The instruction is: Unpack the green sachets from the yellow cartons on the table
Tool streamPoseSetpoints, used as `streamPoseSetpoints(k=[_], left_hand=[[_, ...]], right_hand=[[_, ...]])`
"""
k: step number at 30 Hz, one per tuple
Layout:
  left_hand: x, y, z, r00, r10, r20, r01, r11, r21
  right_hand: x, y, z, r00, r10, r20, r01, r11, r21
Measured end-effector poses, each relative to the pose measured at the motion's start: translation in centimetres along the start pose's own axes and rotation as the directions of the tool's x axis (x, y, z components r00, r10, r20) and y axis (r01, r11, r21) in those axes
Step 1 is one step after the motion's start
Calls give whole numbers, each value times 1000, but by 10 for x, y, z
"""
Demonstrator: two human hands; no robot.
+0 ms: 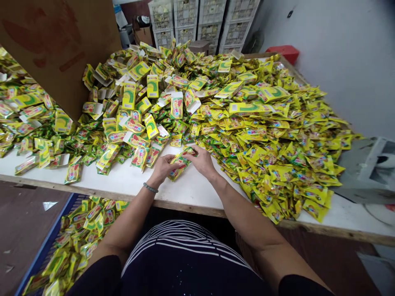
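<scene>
Low over the white table [185,191], a small yellow-and-green candy packet [179,166] is held between my two hands. The closed fingers of my left hand [163,169] pinch its near left end. At its far right end, my right hand [202,161] grips it with thumb and fingers. Whether it is a sachet or a small carton is hard to tell under the fingers. Just beyond my left hand lie small printed cartons [140,156], several with white flaps open. To the right of my right hand spreads a large heap of yellow sachets [265,164].
A big brown cardboard box [61,49] stands tilted at the left among the cartons. Below the table edge, a blue crate [46,250] holds many yellow packets. A grey machine [367,168] sits at the right end. White plastic crates [187,14] are stacked behind.
</scene>
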State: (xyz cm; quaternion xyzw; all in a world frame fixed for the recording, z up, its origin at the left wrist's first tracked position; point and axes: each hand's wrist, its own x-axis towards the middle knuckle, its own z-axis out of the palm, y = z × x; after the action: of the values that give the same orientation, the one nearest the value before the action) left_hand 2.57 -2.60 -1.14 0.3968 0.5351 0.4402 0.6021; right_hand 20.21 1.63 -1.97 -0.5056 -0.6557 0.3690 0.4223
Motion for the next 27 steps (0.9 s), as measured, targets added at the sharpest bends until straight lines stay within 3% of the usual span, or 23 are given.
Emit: streamPoseSetpoints(k=[4,7,14,17,21,25,27], left_hand=[[0,-4,8,1000,-5,5,6,996,-92],[-2,-8,6,1000,5,29,-2,993,-118],[1,-14,3,998,59,30,-52,982,-182],[1,-15,5,995,97,-17,-99,980,-175],[-3,-12,6,980,169,-109,-182,975,-126],[-6,-9,6,966,217,-144,-233,967,-102],[-6,-8,6,959,241,-148,-258,960,-112]], right_hand=[[-2,5,4,993,-84,-83,76,992,-98],[-1,10,8,987,-159,-10,156,976,-155],[-7,15,19,990,-104,94,114,987,-109],[-10,11,22,982,-108,154,116,992,-47],[-9,0,17,992,-123,36,121,991,49],[-10,-6,17,981,-43,191,3,978,207],[-10,-6,19,979,-14,203,-51,950,309]])
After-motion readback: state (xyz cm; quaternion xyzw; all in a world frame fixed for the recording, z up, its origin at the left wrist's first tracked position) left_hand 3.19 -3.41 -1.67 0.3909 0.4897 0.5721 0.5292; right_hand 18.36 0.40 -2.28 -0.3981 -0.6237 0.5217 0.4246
